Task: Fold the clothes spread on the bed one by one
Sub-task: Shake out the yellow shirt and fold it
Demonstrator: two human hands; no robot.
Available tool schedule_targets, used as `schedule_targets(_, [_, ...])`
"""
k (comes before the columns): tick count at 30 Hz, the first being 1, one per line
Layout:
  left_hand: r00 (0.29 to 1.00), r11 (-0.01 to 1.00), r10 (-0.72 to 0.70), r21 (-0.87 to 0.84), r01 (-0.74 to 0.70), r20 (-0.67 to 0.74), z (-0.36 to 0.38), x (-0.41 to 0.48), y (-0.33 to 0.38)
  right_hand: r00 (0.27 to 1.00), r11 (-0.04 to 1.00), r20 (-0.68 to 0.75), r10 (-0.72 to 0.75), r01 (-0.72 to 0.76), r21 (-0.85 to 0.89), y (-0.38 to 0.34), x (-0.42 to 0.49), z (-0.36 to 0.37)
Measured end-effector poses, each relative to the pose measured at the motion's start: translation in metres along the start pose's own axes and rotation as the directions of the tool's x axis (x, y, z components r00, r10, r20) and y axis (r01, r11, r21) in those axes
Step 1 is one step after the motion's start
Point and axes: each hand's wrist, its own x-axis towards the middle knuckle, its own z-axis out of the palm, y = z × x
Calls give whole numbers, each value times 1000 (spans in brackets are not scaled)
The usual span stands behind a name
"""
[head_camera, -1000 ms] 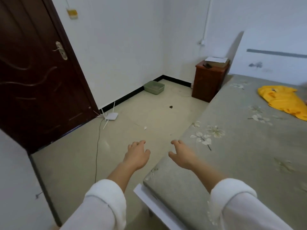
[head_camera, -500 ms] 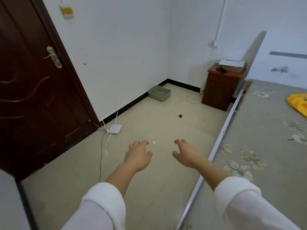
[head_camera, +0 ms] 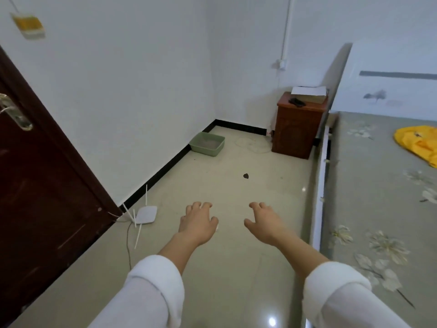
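Observation:
A yellow garment (head_camera: 418,144) lies crumpled on the bed (head_camera: 378,209) at the far right, partly cut off by the frame edge. The bed has a grey-green sheet with white flowers. My left hand (head_camera: 197,222) and my right hand (head_camera: 264,221) are stretched out in front of me over the floor, left of the bed. Both hold nothing, with fingers loosely curled downward. White sleeves cover my forearms. Both hands are far from the yellow garment.
A dark brown door (head_camera: 35,185) stands at the left. A white router (head_camera: 146,214) with its cable lies on the floor by the door. A green tray (head_camera: 208,144) sits against the wall. A wooden nightstand (head_camera: 299,125) stands beside the bed's head.
The view has swung left, away from the bed. My hands, earlier at the bed's corner, now hang over bare floor. The yellow garment has slid toward the right edge.

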Motion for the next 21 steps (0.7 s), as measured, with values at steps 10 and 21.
schedule_targets(10, [929,935,324,90,-343,179,16,153,81,934,939,-94,344,-341,45,65,66,-24])
schedule_targets(21, [796,823,541,26,-568,271,80,346,289,779,787,-120,616,-602,135,264,179,-115])
